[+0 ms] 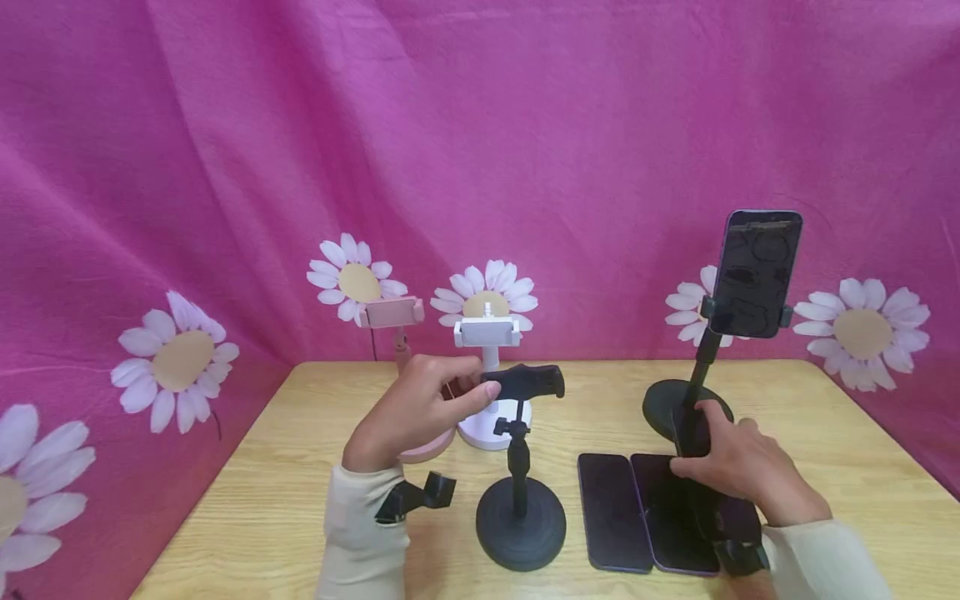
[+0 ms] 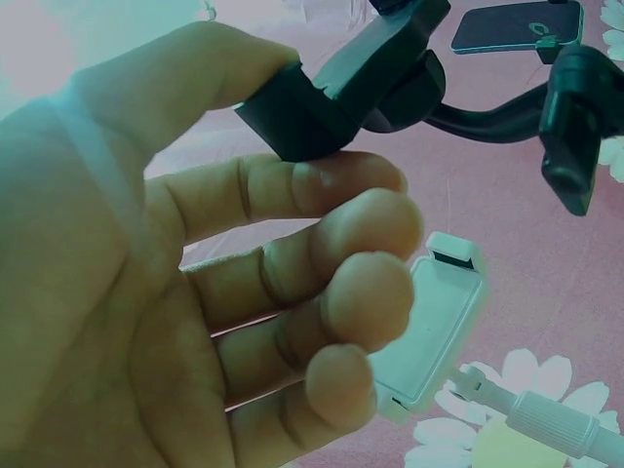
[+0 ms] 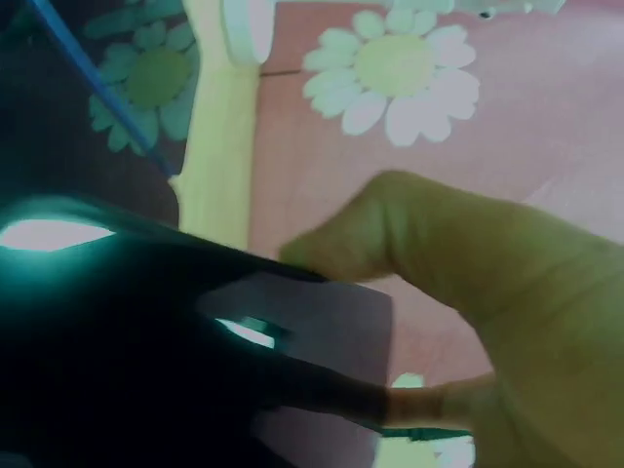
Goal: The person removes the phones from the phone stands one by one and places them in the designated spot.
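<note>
My left hand (image 1: 423, 408) pinches one end of the black clamp (image 1: 528, 382) on a black phone stand (image 1: 521, 527), thumb on one side and index finger on the other. In the left wrist view the clamp end (image 2: 300, 122) sits between them, the other fingers loosely bent beneath. At the right, my right hand (image 1: 750, 471) grips a dark phone (image 1: 690, 429) by its edges. That phone (image 3: 331, 336) appears glossy and close up in the right wrist view. Two phones lie side by side below it, the left phone (image 1: 615, 512) and the right phone (image 1: 667, 508).
A second black stand (image 1: 660, 406) at the back right carries an upright phone (image 1: 756, 275). Behind my left hand stand a pink phone stand (image 1: 393, 312) and a white phone stand (image 1: 487, 332). A pink flowered cloth (image 1: 570, 167) hangs behind the wooden table (image 1: 262, 492).
</note>
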A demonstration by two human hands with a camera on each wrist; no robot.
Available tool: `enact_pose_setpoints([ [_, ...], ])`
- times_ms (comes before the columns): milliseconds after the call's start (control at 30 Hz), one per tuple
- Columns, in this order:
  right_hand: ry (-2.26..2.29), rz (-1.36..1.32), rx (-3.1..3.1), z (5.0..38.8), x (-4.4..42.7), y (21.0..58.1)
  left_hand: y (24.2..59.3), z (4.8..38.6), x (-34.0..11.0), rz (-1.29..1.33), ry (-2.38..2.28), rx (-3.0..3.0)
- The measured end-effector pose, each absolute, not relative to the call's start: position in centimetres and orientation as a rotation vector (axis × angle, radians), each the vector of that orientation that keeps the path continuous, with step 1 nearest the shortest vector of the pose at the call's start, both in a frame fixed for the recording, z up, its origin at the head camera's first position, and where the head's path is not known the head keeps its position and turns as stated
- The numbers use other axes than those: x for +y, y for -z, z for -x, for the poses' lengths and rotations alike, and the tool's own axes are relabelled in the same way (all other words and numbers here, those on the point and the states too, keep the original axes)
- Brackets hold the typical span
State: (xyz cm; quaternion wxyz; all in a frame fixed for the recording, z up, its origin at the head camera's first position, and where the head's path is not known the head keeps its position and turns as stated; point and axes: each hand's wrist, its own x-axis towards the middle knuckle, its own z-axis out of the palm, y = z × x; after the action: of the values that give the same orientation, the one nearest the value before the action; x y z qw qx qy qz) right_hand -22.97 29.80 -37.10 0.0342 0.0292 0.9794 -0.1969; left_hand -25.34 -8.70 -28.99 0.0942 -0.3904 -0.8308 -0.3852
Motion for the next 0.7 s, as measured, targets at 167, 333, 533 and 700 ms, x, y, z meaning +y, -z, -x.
enact_pose_setpoints([
  [167,0.551,-0.082,2.917,23.5,30.9,38.1,29.0,25.5,-8.7,1.153,1.139,-2.472],
  [333,0.582,-0.117,2.830,23.5,31.9,39.0,29.3,25.4,-8.9,1.155,1.156,-2.477],
  [533,0.577,-0.163,2.762,23.7,32.7,39.3,28.8,25.4,-8.9,1.157,1.149,-2.468],
  [700,0.546,-0.201,2.726,23.6,32.6,39.6,28.9,25.4,-8.9,1.156,1.151,-2.478],
])
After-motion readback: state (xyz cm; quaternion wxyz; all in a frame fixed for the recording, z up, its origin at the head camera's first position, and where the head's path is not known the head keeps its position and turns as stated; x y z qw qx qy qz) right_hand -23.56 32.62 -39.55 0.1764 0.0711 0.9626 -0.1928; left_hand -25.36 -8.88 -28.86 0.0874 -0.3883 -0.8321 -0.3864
